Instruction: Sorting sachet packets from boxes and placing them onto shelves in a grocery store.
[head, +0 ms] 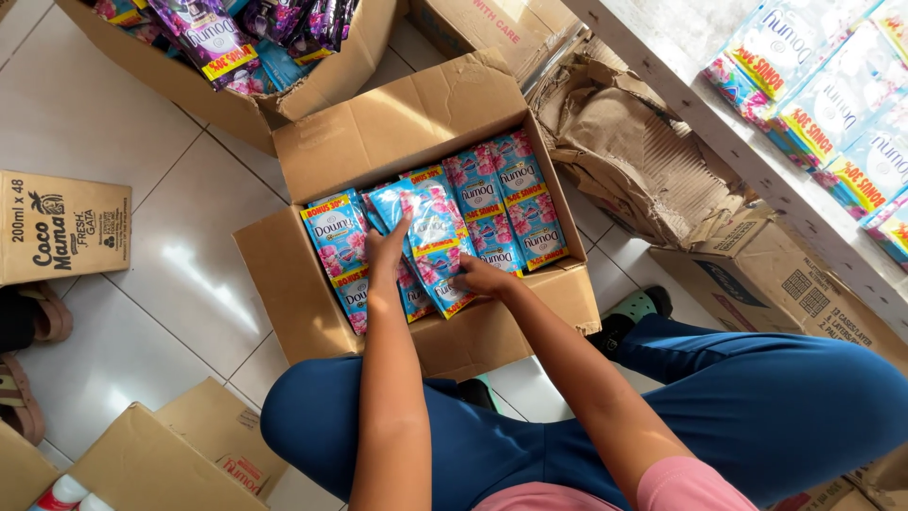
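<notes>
Blue sachets (pixel 430 241) between both hands' fingers (pixel 397 232).

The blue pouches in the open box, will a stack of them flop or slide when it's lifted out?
Probably floppy: the blue pouches are thin, soft-looking film packs, held between the left hand and the right hand. Likely slippery, since the film looks glossy, so a stack may fan apart. Each seems light for its size.

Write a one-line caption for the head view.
Both hands, left hand and right hand, grip blue sachets inside an open cardboard box.
</notes>
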